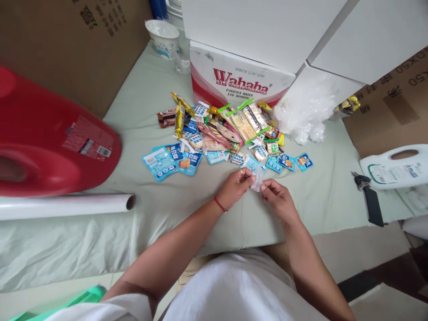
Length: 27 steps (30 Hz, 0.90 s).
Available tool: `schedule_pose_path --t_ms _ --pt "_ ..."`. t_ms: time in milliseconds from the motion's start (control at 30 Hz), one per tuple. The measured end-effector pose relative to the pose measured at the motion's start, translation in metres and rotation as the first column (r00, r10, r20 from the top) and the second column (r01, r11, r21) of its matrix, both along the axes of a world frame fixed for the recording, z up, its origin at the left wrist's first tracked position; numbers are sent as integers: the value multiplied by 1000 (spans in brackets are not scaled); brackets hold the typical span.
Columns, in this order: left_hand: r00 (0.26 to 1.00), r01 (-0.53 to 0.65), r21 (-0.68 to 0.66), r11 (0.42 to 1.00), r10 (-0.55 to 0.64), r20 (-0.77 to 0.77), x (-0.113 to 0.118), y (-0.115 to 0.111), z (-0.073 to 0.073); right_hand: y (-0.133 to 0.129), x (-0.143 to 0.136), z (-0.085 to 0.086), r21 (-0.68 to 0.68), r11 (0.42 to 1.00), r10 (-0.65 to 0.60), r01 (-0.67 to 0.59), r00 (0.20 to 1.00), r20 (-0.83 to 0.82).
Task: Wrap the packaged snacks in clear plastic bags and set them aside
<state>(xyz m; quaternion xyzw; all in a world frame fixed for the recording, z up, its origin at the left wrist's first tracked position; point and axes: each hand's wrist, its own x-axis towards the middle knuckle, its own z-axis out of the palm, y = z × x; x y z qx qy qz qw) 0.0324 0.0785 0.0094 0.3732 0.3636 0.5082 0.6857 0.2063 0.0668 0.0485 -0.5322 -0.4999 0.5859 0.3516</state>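
Observation:
Between my hands is a small clear plastic bag (257, 182). The fingers of my left hand (239, 183) pinch its left side, and a red string bracelet circles that wrist. My right hand (278, 198) has thumb and forefinger closed at the bag's right edge. Just beyond the bag lies a blue snack packet (251, 164), partly covered by my left fingers and the bag. A heap of wrapped snacks (217, 129) spreads behind my hands, with yellow, brown and green-edged wrappers. Flat blue packets (161, 164) lie at its left front, and smaller blue packets (286, 162) at its right.
A white and red Wahaha carton (240, 80) stands behind the heap, beside a pile of clear bags (306, 109). At left are a large red jug (56, 138) and a white tube (67, 206). A white jug (397, 167) and keys with a black holder (372, 205) lie right.

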Motion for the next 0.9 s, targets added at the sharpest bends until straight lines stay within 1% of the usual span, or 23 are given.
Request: schedule_pose_path --t_ms 67,167,300,367,467,533,567,633,667,700,733,767,833,867,900 --pt "995 -11 -73 997 18 94 -2 2 -1 1 2 0 -46 998 -54 52 997 -59" --pt "974 -44 -162 986 78 213 -6 6 0 3 10 2 -103 988 -129 115 980 -151" --pt "941 -70 -190 979 128 314 -12 9 3 7 28 3 -153 974 -203 170 952 -231" --pt "918 -41 -201 979 116 378 -14 9 4 9 36 0 -152 969 -227 197 949 -220" --pt "899 29 -222 975 72 432 -16 8 5 9 46 -8 -145 970 -211 195 972 -104" --pt "907 40 -240 970 65 417 -16 7 5 8 49 -11 -85 967 -238 239 971 15" --pt "913 32 -246 969 72 402 -15 6 5 7 49 -10 -9 957 -289 291 954 80" --pt "922 8 -243 970 86 377 -13 5 5 5 44 -6 210 897 -426 389 887 177" --pt "926 -3 -237 972 92 367 -12 5 5 4 40 -3 318 863 -466 393 862 200" --pt "928 -12 -230 973 96 360 -11 5 5 4 35 0 405 843 -465 353 858 218" --pt "930 -17 -222 975 97 354 -10 4 6 5 28 3 465 840 -422 278 875 238" --pt "933 -20 -214 977 95 347 -9 4 6 6 21 5 496 850 -343 177 901 266" --pt "939 -8 -196 980 75 336 -9 4 7 12 7 6 503 864 -153 -36 932 329" --pt "940 9 -192 981 58 337 -10 4 7 15 0 4 493 863 -77 -113 934 349" --pt "938 27 -196 980 43 344 -11 4 7 18 -5 1 483 861 -25 -161 934 356"
